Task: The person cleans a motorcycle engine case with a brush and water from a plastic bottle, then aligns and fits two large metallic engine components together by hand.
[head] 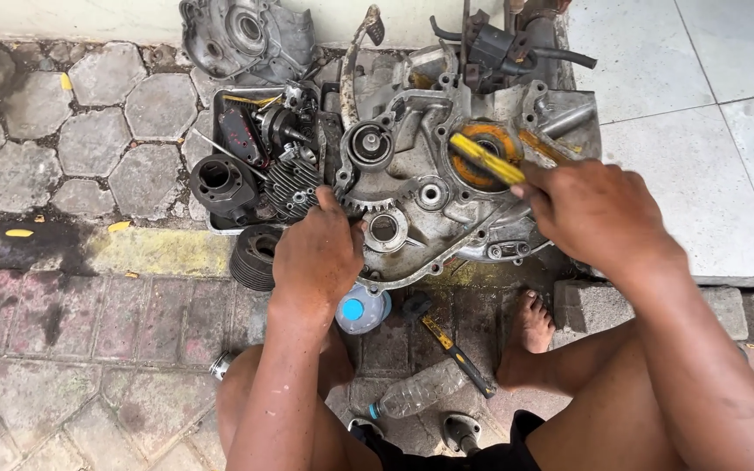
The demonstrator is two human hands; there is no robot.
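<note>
I have the engine crankcase [447, 192] lying flat at centre, straddling the tile edge and the brick paving. It looks to me like heavy cast aluminium, stiff, greasy and ridged, so the thick outer rim is probably the safest hold. My left hand [318, 253] rests open on its rim at seven o'clock, beside a toothed gear [384, 228]. My right hand [599, 214], at three o'clock, is closed around a yellow-handled tool [486, 159] whose tip reaches the orange-stained bearing seat [488, 150]. At nine o'clock a tray [220, 109] holds a finned cylinder head [291, 185]. At six o'clock lie a hammer [451, 346] and a clear plastic bottle [416, 389].
</note>
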